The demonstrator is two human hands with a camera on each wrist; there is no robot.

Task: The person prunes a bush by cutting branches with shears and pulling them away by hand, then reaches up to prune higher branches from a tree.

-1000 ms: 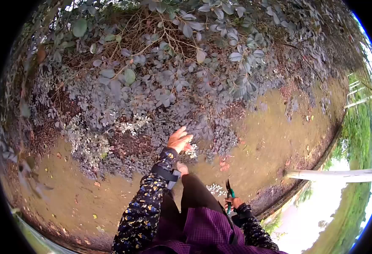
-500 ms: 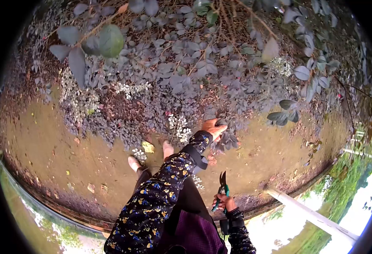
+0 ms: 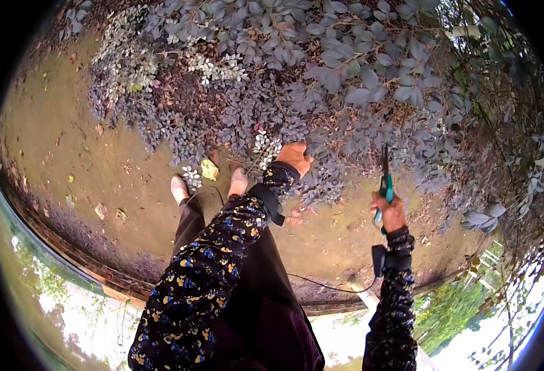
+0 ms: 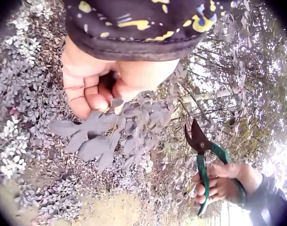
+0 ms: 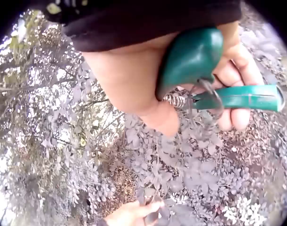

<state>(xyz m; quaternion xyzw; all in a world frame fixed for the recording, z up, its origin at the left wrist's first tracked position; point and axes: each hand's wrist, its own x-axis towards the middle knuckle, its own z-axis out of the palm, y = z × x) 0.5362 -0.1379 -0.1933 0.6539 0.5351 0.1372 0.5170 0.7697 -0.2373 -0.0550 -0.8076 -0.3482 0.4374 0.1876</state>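
The left hand [image 3: 295, 156] comes out of a dark flowered sleeve [image 3: 222, 247]; its fingers [image 4: 84, 101] are curled closed and pinch a twig [image 4: 106, 134] of the bush. The twig carries flat grey-purple leaves, which hang just under the fingertips and spread to the side in the left wrist view.

The right hand [image 3: 391, 213] is to the right of it and well apart; its fingers [image 5: 233, 117] are wrapped round the shears [image 3: 384, 179] and grip both green handles firmly. A small coil spring [image 5: 174, 100] sits between the handles, which stand a little apart. The dark blades point up toward the leaves and are slightly parted in the left wrist view; they are near the held twig but not on it. Whether they touch other leaves I cannot tell.

Below the left hand two feet [image 3: 179, 185] stand on the brown ground [image 3: 68, 142], with a yellow leaf [image 3: 209, 169] lying between them; a cluster of white flowers [image 3: 266, 147] is just beside the left wrist. Behind all this the bush [image 3: 346, 62] fills the upper part of the head view, dense with the same grey-purple leaves and thin brown stems.
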